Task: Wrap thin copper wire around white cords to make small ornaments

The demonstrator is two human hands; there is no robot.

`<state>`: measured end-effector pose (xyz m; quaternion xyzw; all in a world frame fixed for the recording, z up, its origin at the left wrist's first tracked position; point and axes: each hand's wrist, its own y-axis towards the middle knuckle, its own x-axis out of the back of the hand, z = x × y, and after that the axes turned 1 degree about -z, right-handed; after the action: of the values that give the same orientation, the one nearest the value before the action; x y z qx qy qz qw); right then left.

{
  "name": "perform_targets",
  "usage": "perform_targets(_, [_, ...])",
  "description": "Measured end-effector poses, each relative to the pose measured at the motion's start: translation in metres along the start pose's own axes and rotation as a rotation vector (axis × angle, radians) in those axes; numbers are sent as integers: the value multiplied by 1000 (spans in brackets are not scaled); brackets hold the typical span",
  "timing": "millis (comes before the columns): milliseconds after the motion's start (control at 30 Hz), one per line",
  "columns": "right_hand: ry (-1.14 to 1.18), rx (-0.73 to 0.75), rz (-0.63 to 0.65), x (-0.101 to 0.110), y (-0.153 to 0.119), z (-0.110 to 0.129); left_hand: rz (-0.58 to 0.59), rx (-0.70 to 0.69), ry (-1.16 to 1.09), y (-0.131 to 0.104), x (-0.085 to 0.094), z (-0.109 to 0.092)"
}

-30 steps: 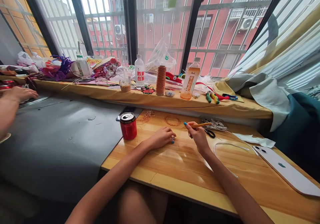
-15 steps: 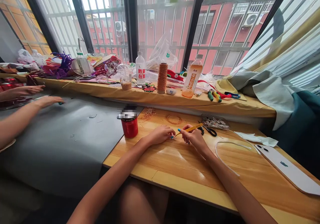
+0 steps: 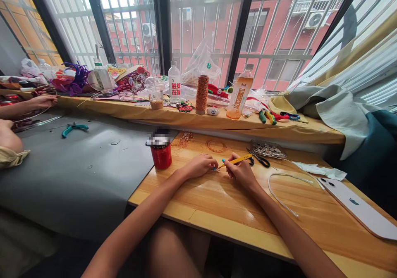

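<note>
In my right hand is a pair of yellow tweezers, held like a pen with the tip pointing left. Close to that tip, my left hand rests on the wooden table, its fingers bent and pinched together at something small and pale that I cannot make out. The gap between the tweezer tip and my left fingertips is very small; whether they touch is unclear. Beyond my hands lie a coil of copper-coloured wire and a tangle of the same wire. Black-handled scissors lie behind my right hand.
A red can stands left of my left arm. To the right are a clear tray of small pieces, a white-wrapped headband, a tissue and a phone. Teal pliers lie on the grey mat near a co-worker's hand.
My hands have barely moved; the tweezers are still in the right one. At left, the co-worker's nearer hand has drawn back, leaving the teal pliers lying in view on the mat.
</note>
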<state>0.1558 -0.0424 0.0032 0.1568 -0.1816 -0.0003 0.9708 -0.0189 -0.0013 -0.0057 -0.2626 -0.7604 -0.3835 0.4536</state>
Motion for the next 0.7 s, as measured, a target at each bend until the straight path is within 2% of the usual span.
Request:
perform_targets(433, [-90,44,47,-1,-3,1,3,-19,13,-2,3,-3])
perform_targets(700, [-236,145,28,-7,-3,0,-54,20,-3,-1,-8,-4])
